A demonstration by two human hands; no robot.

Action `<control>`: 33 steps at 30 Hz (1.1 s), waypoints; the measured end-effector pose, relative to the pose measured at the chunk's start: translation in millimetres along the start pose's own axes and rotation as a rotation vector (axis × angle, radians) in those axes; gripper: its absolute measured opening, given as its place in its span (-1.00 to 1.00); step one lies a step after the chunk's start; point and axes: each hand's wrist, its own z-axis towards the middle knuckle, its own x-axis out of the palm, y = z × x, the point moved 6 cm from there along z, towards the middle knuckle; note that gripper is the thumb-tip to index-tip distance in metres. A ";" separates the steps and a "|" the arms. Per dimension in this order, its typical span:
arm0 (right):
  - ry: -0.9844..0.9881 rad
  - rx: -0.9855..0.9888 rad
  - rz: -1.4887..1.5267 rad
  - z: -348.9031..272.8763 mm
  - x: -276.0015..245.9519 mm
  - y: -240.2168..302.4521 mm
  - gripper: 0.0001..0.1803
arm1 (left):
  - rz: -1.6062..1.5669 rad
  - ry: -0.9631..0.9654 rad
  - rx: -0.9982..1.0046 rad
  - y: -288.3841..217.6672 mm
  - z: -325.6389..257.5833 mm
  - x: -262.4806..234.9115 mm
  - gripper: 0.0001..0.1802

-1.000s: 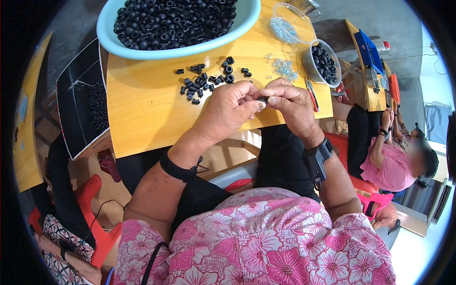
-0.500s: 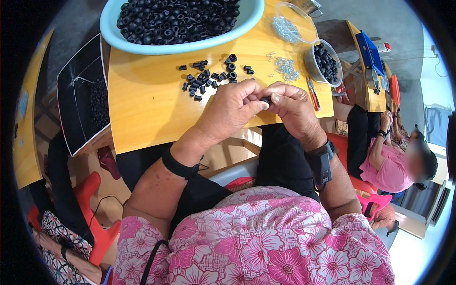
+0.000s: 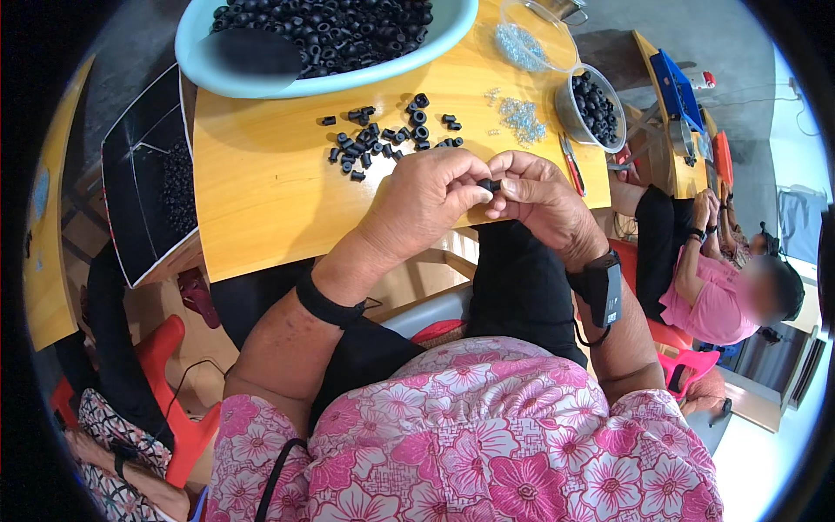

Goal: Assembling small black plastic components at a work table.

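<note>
head view: the left hand (image 3: 426, 204) and the right hand (image 3: 544, 204) meet above the near edge of the yellow table (image 3: 261, 200), both pinching one small black rubber ring (image 3: 489, 184) between the fingertips. to do it well, i think the grip must be firm and close to the loose rings (image 3: 383, 139), near the light blue bowl (image 3: 348, 83).

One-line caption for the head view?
Both hands, left hand and right hand, pinch a small black ring above the wooden table.
</note>
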 end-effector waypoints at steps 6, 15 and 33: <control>0.032 0.059 -0.074 -2.5 0.2 -3.4 -0.62 | 0.093 -0.057 0.100 -6.9 1.9 -6.6 -0.86; 0.043 0.019 -0.097 -4.7 6.3 -0.1 -0.66 | 0.094 -0.091 0.145 -8.2 3.2 -8.8 -0.85; -0.252 -0.458 -0.819 -12.0 34.9 26.0 -0.69 | -0.118 0.100 -0.037 -6.7 5.7 -5.4 -0.49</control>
